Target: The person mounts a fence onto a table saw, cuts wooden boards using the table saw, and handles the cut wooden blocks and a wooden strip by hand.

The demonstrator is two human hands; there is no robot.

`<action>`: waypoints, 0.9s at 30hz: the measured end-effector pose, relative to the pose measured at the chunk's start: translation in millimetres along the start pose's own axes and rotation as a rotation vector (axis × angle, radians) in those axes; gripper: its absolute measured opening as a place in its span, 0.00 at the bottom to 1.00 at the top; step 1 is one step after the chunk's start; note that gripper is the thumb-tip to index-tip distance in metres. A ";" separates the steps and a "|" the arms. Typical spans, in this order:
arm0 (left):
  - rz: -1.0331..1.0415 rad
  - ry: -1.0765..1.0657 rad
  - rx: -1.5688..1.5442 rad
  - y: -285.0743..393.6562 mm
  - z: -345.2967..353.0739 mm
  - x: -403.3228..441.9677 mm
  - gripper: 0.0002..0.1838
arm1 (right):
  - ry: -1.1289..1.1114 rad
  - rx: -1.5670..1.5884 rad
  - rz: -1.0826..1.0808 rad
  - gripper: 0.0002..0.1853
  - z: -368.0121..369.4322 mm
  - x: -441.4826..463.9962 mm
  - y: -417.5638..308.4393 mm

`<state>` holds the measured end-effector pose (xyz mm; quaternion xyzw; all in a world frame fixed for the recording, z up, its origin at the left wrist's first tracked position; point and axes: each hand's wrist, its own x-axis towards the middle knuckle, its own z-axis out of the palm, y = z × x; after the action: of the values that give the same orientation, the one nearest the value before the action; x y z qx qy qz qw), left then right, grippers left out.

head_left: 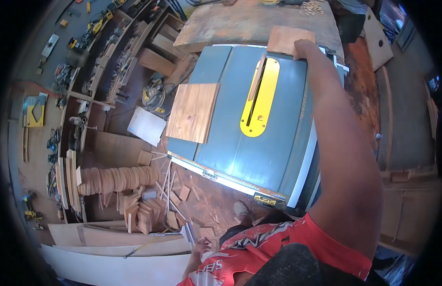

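The right hand [303, 48] has its fingers clamped on the near right corner of a wooden board [284, 39], which sits just beyond the far end of the yellow insert plate [267, 93], at the edge of the blue-grey tabletop [230, 157]. The left hand [202, 246] hangs low, well back on the near-left side of the plate, by the floor scraps; whether its fingers are apart or together, I cannot tell. A second board [193, 113] lies flat, left of the plate and well apart from it. A thin wood strip [256, 81] lies along the plate's slot.

To handle the held board well, I'd keep the grip and forearm right of the plate, never reaching across the slot, and treat the blade as live. That loose strip is best cleared with a stick, blade stopped.
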<state>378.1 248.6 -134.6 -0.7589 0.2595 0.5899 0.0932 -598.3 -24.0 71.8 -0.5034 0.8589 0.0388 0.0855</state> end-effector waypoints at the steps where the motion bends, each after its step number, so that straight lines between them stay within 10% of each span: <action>1: 0.049 0.023 -0.045 7.0 -0.1 -17.1 0.31 | 0.013 -0.057 -0.047 0.21 -2.9 -3.4 -2.4; 6: 0.354 -0.219 -0.118 16.0 -73.5 61.6 0.11 | 0.065 -0.206 -0.161 0.16 -2.9 5.7 -1.1; 9: 0.575 0.162 0.514 114.6 -65.9 -47.2 0.20 | 0.236 -0.143 -0.103 0.16 -31.2 5.0 2.9; 14: 0.688 0.007 0.446 171.6 -84.3 -81.9 0.32 | 0.574 -0.035 -0.013 0.19 -98.1 9.4 70.4; 19: 0.964 0.300 0.293 241.3 -49.1 -124.8 0.20 | 0.860 0.094 0.025 0.22 -165.7 -46.2 109.7; 27: 1.675 0.066 0.180 429.0 26.8 -226.6 0.20 | 0.501 0.970 -0.142 0.19 -143.2 -258.8 -46.4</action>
<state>100.8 -38.9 142.3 -0.3220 0.7855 0.4187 -0.3226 -449.4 153.6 261.5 -0.4569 0.7363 -0.4884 0.1031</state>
